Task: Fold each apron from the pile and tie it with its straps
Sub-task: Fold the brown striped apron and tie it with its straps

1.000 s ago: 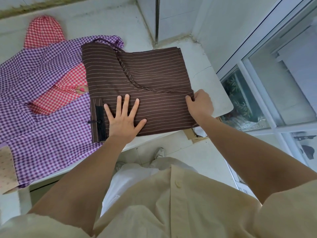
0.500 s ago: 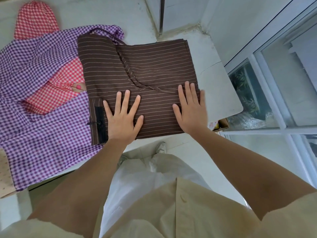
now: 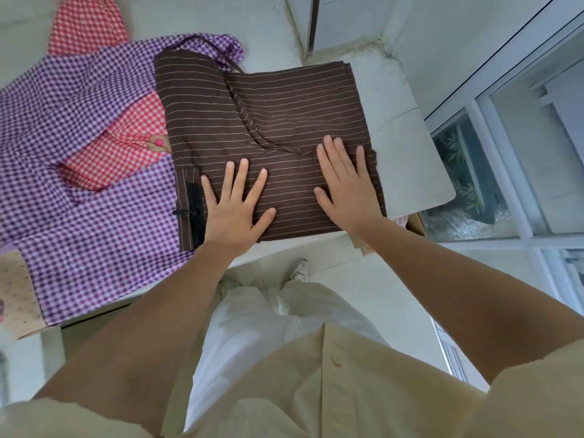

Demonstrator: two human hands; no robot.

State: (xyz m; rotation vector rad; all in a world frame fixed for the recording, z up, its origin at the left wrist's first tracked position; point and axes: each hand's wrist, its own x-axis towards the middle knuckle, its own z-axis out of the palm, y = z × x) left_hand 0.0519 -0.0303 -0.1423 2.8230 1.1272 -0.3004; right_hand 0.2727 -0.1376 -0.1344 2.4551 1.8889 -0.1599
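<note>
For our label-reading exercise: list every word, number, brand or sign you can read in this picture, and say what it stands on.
No text can be read here.
The black patch on the brown striped apron shows no lettering.
Pinkish print by the cardboard box under the table edge is too blurred to read.

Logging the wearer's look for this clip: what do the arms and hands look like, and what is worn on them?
The left hand and right hand are bare: no gloves, rings or watch in view. Both forearms are uncovered. The short sleeves of the cream shirt, which is buttoned, start at the upper arms.
</note>
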